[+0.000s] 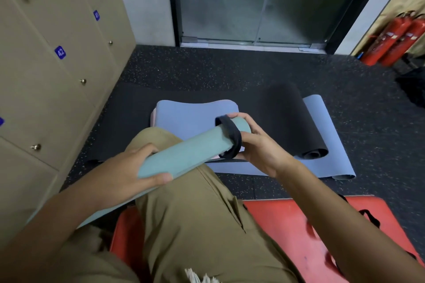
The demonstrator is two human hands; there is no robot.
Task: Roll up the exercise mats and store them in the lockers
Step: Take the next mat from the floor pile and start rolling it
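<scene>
A rolled teal mat point(190, 151) lies across my knee, pointing up and to the right. My left hand point(128, 167) grips its middle from below and the side. Around the roll's far end sits a black elastic strap point(232, 138), and my right hand point(259, 142) holds that end and the strap. On the floor ahead lie a flat lilac-blue mat point(195, 115), a half-rolled black mat point(292, 119) and a light blue mat point(326, 135) under it. Beige lockers point(53, 71) with closed doors stand on the left.
A red padded mat point(292, 227) lies under my legs at the lower right. Glass doors point(253, 2) close off the far end. Two red fire extinguishers point(395, 39) stand at the right wall, with a dark bag point(411, 85) beside them. The floor is black speckled rubber.
</scene>
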